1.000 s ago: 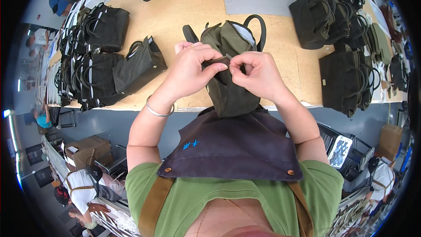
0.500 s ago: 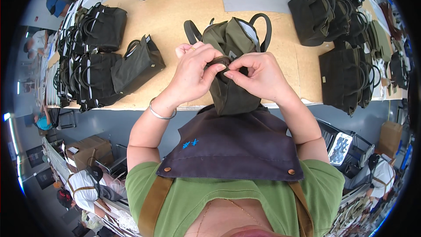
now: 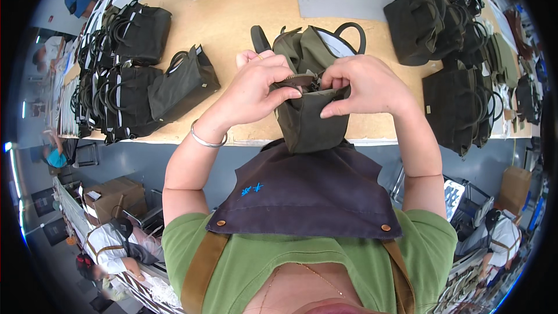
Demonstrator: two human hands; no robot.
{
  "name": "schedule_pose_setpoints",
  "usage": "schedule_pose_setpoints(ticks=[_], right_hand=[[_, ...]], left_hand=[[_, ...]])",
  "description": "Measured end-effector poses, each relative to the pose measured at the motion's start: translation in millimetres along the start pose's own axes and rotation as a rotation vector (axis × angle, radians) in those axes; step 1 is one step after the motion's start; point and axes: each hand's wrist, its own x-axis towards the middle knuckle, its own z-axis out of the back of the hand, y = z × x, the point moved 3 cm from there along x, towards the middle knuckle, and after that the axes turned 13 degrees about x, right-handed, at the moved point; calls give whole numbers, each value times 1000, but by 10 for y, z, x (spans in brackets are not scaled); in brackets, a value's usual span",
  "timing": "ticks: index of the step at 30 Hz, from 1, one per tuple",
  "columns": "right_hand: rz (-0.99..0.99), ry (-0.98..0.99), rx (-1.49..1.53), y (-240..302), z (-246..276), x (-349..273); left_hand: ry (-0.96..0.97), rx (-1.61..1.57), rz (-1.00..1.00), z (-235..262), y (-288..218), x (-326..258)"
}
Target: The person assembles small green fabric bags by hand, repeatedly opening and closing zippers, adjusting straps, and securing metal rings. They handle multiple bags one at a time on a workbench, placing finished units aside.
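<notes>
- Black bags (image 3: 131, 102) crowd the counter (image 3: 238, 17), well left of the olive bag (image 3: 317, 125).
- A tilted bag (image 3: 186, 84) sits nearer the olive bag's left side.
- Left hand (image 3: 253, 88): clamped on the olive bag's zippered edge.
- The olive bag itself: between both hands, mouth open.
- Right hand (image 3: 375, 88): at its right rim, thumb and fingertips apart.
- Dark bags (image 3: 456, 104): well right of it.

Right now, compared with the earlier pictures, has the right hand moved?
Yes. Judged against the grey sheet on the table, the right hand has moved rightward, away from the left hand.
</notes>
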Motion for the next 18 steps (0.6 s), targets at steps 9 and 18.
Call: schedule_pose_setpoints(ticks=[9,18], right_hand=[[157,11,93,77,-146,43],[88,155,203,35,-71,134]], left_hand=[[19,112,46,30,315,-107],[-104,239,-149,-112,-78,-61]])
